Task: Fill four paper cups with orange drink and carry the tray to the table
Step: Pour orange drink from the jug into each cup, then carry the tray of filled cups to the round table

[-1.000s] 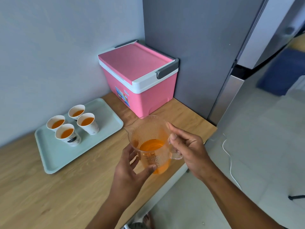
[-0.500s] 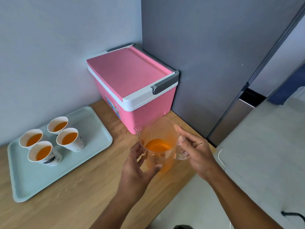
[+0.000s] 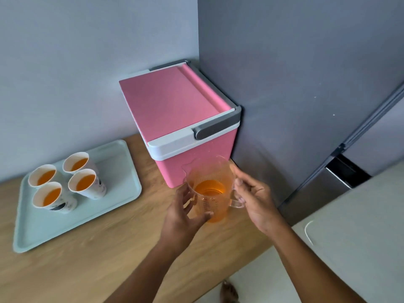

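Observation:
A clear ribbed plastic jug [image 3: 211, 189] with orange drink in its bottom stands upright in front of the pink cooler. My left hand [image 3: 182, 213] cups its left side and base, thumb against the wall. My right hand [image 3: 254, 199] grips the jug's handle on the right. To the left, several white paper cups [image 3: 86, 183] holding orange drink stand close together on a pale green tray [image 3: 122, 171] on the wooden counter [image 3: 105, 254].
A pink cooler box [image 3: 175, 114] with a white rim and grey latch sits in the corner against the wall. A tall grey fridge [image 3: 306, 95] rises right of it. The counter's edge runs diagonally at lower right, with pale floor [image 3: 349, 237] beyond.
The jug, held in both hands, has moved away from the tray toward the cooler and the counter's right end. My view has shifted right and closer.

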Demonstrator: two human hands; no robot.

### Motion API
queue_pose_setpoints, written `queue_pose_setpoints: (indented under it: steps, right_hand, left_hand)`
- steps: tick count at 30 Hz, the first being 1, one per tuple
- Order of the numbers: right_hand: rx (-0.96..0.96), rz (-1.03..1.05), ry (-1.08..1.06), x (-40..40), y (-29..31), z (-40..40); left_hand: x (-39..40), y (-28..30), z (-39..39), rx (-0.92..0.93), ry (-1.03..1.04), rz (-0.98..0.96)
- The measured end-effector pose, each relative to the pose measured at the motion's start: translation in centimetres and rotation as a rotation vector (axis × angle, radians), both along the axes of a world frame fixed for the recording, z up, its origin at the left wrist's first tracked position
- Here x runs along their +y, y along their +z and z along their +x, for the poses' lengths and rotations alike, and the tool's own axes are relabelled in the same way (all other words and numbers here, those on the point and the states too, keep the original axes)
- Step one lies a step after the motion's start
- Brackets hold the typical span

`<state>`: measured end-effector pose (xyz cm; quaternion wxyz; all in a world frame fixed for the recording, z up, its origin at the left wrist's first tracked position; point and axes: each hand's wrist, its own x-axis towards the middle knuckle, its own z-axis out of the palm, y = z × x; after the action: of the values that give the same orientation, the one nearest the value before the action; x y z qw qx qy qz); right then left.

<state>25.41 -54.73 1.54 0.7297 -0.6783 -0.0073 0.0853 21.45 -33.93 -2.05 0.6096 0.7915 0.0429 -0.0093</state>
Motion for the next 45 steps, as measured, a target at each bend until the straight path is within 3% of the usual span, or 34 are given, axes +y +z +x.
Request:
queue_pose_setpoints:
  steps: [19,29,38,45]
  right_hand:
    - [-0.124,0.073,0.11,-2.5,-3.2,5.7]
    - [-0.172,-0.027,0.064,-2.9,-3.0,4.3]
    - [-0.092,-0.123,-0.396,-4.4,-6.7,-1.6]
    - [-0.008,-0.251,-0.346,2.8,-8.7,-7.7]
  left_hand:
    - [-3.5,-2.1,2.1,0.031,0.191,0.015]
    - [-3.6,-2.4,0.7,0.015,0.292,0.049]
    - [5.0,-5.6,-8.7,0.058,0.56,0.095]
    - [14.4,-6.8,-15.1,0.054,0.691,0.085]
